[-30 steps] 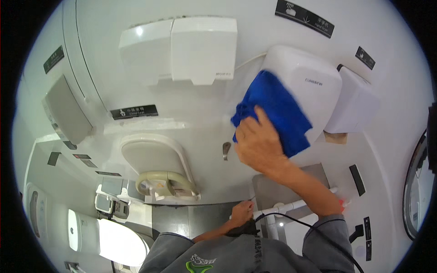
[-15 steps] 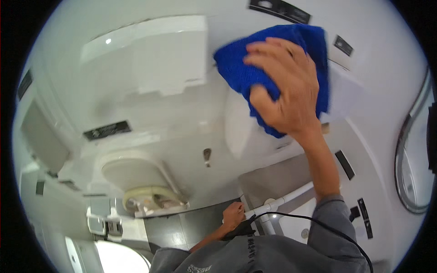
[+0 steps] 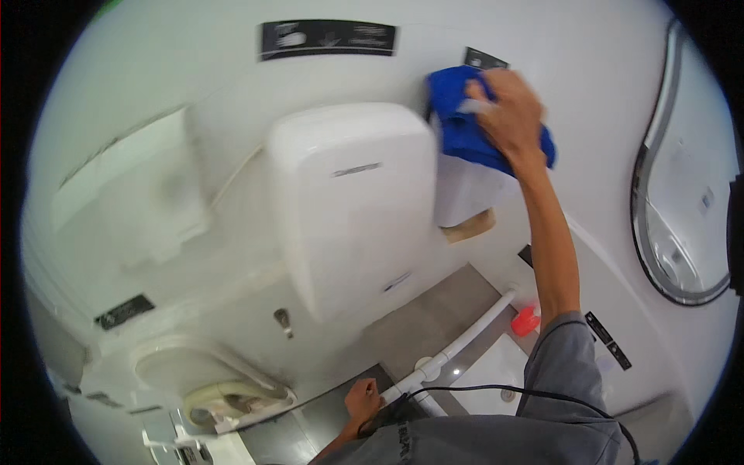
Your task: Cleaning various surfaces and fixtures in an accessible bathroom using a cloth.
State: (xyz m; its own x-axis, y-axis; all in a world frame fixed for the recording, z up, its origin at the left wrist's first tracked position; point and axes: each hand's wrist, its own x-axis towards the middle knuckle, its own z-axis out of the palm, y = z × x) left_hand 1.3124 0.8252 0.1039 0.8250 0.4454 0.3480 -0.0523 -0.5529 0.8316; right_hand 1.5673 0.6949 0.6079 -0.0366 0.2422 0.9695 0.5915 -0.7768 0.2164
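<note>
My right hand is closed on a bunched blue cloth. It presses the cloth over the top of a white wall dispenser, with brown paper sticking out underneath. To the left of that dispenser is a rounded white hand dryer on the wall. Low in the picture, my left hand is curled into a fist beside the near end of a white rail. What it holds, if anything, is hidden.
A white box is fixed to the wall at left, above a raised toilet seat. A framed mirror hangs at right. Beyond the rail are a white basin and a red object. A black cable crosses my front.
My view has shifted to the right, bringing the hand dryer into full view. The blue cloth, spread under my open fingers before, is now bunched in my right hand on the dispenser.
</note>
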